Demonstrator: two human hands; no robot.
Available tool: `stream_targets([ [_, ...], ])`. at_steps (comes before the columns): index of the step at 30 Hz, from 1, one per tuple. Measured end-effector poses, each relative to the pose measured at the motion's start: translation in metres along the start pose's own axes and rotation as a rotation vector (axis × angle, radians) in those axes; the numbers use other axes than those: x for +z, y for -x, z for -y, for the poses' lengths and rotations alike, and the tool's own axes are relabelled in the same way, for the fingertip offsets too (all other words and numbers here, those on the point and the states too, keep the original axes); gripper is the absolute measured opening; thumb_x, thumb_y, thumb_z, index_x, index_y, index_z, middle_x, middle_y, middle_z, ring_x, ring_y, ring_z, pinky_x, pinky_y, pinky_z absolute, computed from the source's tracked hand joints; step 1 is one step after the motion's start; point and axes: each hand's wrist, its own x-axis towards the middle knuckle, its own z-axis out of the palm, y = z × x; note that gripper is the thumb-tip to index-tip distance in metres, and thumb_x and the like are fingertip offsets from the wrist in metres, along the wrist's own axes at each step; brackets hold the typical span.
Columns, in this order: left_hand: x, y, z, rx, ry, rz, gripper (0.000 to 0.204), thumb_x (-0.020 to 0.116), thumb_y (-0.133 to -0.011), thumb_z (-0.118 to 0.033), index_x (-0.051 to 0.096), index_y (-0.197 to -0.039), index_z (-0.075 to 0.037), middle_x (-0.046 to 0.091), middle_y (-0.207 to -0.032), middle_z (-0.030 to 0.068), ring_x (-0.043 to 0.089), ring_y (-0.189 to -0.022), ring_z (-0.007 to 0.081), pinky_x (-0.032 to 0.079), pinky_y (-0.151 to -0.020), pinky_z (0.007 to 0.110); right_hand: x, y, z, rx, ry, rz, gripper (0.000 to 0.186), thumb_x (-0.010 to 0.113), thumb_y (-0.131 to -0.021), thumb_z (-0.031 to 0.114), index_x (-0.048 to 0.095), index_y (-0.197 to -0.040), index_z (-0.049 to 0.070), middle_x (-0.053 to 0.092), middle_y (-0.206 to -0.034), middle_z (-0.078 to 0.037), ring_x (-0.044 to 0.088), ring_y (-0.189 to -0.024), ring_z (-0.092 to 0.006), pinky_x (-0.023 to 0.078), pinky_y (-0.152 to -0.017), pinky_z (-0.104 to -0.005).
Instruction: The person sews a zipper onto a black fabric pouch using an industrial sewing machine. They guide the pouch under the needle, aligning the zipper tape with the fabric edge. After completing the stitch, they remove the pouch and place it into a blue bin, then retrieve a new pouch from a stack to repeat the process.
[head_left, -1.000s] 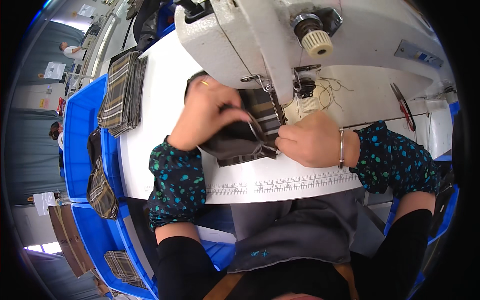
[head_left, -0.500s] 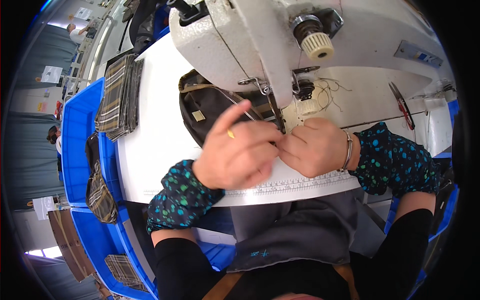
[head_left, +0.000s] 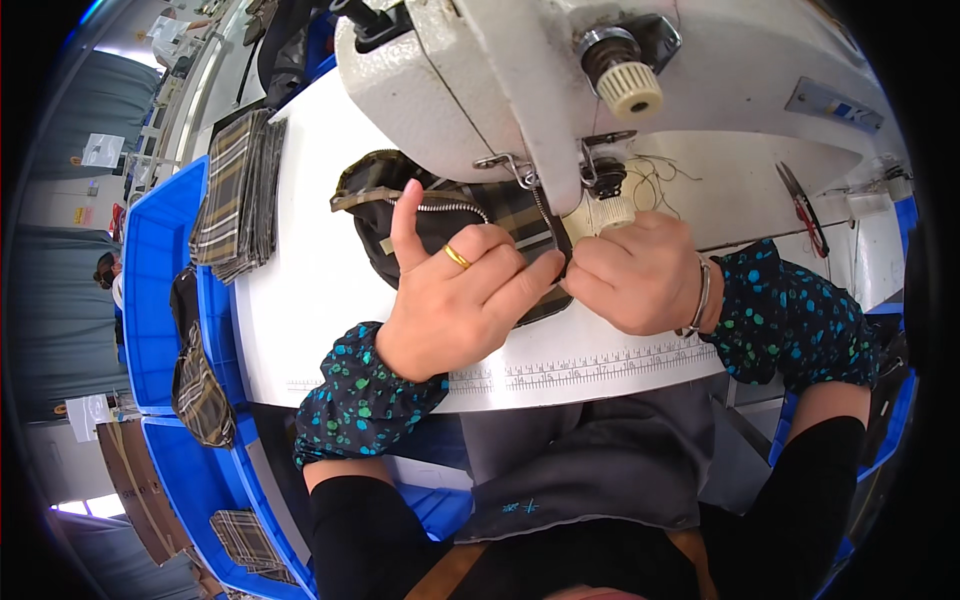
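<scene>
A dark pouch point(head_left: 372, 237) with a plaid panel and open metal zippers lies on the white sewing table point(head_left: 290, 340) under the sewing machine point(head_left: 500, 90). My left hand point(head_left: 455, 300), wearing a gold ring, is over the pouch, little finger raised and forefinger bent down to grip the zippered corner. My right hand point(head_left: 635, 270), with a silver bangle, is closed on that same corner just beside the left fingertips. The fingertips hide the exact piece pinched. The presser area sits just above the hands, with loose threads point(head_left: 655, 185) to its right.
Stacked plaid fabric pieces point(head_left: 235, 190) lie at the table's left. Blue bins point(head_left: 150, 300) beside it hold more fabric, with a dark plaid piece point(head_left: 200, 390) draped over one. Red-handled scissors point(head_left: 810, 215) lie at right. A masked co-worker point(head_left: 108, 275) is at far left.
My left hand moved down and right from the pouch's top to beside my right hand, then slightly up, little finger now raised. The pouch's open zipper flap now lies spread leftward.
</scene>
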Motion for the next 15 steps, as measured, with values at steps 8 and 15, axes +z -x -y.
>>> stream_targets([
  [8,-0.011,0.001,-0.014,-0.069,0.112,0.145,0.020,0.077,-0.077,-0.010,0.081,-0.095,-0.017,0.072,-0.103,-0.0072,0.065,-0.102,0.0148,0.023,-0.120,0.058,-0.003,0.017,0.031,0.086,0.052,0.293,0.011,0.070,-0.079,0.011,0.063,-0.070,0.008,0.047,-0.063,0.000,0.056,-0.052,-0.0142,0.041,-0.046,-0.0296],
  [15,-0.009,0.006,-0.018,-0.164,0.275,0.325,0.024,0.076,-0.082,-0.009,0.079,-0.105,-0.013,0.076,-0.122,-0.0034,0.065,-0.110,0.0172,0.037,-0.110,0.051,-0.026,0.009,0.054,0.074,0.077,0.480,0.012,0.072,-0.084,0.006,0.075,-0.088,-0.005,0.055,-0.063,-0.001,0.058,-0.049,-0.0130,0.040,-0.043,-0.0299],
])
